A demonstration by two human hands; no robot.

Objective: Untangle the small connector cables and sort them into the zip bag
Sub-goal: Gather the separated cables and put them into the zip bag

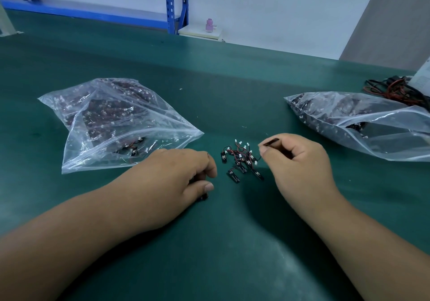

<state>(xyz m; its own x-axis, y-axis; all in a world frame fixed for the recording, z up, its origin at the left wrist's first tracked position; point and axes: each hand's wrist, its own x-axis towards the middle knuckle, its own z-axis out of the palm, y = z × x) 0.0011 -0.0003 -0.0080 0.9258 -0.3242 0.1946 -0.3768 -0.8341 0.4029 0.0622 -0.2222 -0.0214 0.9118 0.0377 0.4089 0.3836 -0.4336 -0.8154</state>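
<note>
Both bare forearms reach in from the near edge over the green table mat (232, 242). The left hand (183, 175) lies knuckles up with its fingers curled under. A small black piece (204, 197) peeks out from beneath its thumb tip, gripped there against the mat; whatever else the curled fingers cover is hidden. The right hand (300, 161), slightly farther and to the right, pinches a black connector (272, 142) between thumb and forefinger, with a thin wire trailing from it toward the pile.

Between the two hands lies the tangle of connector cables (242, 161): short red and black wires with white plugs and black tabs, knotted together on the mat and outside both bags.

Farther left, just beyond the left hand, the left zip bag (111, 119) lies flat and holds many such cables, a few of them near its zip strip. To the far right the right zip bag (363, 124) is likewise filled. Behind it sits a loose bundle of red and black wires (393, 89).

Past the table's far edge stand a blue shelf upright (171, 3) and a small pink bottle (209, 24) on a white ledge (197, 32)
</note>
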